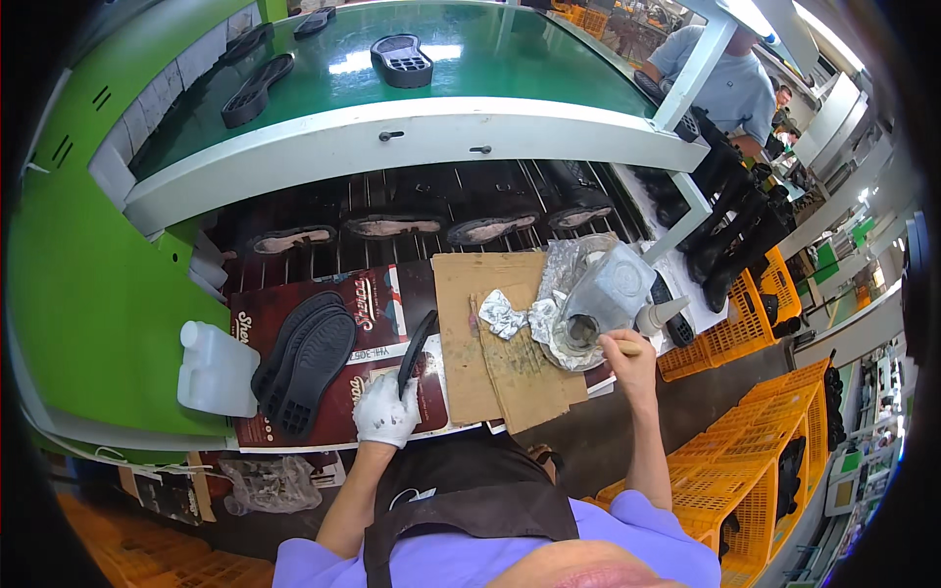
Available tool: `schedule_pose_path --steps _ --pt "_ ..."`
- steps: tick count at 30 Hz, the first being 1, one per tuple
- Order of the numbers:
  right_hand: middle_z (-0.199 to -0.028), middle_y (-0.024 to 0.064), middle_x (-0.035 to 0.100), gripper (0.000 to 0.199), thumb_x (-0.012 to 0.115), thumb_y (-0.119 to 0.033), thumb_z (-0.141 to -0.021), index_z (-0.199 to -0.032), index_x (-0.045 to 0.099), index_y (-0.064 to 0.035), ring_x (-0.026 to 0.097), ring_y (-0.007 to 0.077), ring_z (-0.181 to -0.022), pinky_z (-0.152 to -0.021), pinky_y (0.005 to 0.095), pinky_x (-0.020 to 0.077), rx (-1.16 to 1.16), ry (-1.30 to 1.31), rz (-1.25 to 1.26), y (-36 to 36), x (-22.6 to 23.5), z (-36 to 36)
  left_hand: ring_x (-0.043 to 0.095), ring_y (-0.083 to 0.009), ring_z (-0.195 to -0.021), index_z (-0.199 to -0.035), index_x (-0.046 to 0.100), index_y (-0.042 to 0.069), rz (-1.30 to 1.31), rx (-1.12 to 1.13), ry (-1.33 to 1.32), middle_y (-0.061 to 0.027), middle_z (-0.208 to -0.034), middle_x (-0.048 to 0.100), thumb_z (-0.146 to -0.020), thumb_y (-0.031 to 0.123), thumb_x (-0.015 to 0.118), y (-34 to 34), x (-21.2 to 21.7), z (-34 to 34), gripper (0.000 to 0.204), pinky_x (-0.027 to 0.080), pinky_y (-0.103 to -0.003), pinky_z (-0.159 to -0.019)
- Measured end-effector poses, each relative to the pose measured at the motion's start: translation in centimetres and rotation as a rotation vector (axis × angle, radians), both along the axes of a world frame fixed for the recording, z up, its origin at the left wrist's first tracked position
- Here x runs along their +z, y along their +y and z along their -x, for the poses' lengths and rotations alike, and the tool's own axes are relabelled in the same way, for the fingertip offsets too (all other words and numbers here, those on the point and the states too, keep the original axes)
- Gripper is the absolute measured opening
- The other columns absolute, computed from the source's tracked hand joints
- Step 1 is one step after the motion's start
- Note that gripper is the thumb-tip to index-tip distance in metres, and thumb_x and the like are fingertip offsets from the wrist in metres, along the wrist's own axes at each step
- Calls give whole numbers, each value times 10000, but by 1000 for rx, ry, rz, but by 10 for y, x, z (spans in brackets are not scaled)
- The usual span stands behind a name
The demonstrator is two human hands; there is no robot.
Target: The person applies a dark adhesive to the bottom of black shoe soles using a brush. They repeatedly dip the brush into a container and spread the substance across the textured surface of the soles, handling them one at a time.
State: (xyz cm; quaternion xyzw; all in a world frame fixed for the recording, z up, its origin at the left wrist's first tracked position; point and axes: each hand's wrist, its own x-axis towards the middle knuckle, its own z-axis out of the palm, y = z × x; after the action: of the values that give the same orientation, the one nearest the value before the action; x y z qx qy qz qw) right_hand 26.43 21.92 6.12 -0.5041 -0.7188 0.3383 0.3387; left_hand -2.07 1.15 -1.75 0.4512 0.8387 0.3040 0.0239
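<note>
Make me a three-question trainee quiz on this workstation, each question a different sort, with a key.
1. Short answer: which of the person's hands wears the white glove?
2. True or false: the white plastic jug stands to the right of the stacked black shoe soles.
3. Fill in the two missing words: the bare right hand grips a ____ ____.

Key:
1. The left hand, which holds a single black shoe sole.
2. False; it stands to their left.
3. Wooden handle.
</note>
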Motion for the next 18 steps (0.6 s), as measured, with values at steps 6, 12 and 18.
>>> schedule_pose_path --steps 6,12,18 --pt "-767 97 609 174 679 -95 -747 -909 671 -31 584 202 -707 -650 304 448 356 -354 -69 7 12 -4 599 -327 -671 -867 608 45 -22 -7 -11 -145 -729 603 -795 278 583 0 2 0 245 485 -427 -618" --pt "-750 93 610 173 674 -93 -759 -913 674 -16 582 171 -647 -599 293 457 431 -234 173 17 23 -14 600 -326 -693 -874 610 45 -29 -16 -35 -140 -739 605 -789 277 592 -1 2 1 247 485 -425 -632" --pt "-758 84 605 175 663 -91 -775 -932 671 -15 571 150 -622 -581 278 457 348 -267 188 17 31 -13 601 -323 -691 -878 611 48 -19 -12 -54 -140 -739 605 -784 278 596 -1 8 -1 249 485 -424 -634"
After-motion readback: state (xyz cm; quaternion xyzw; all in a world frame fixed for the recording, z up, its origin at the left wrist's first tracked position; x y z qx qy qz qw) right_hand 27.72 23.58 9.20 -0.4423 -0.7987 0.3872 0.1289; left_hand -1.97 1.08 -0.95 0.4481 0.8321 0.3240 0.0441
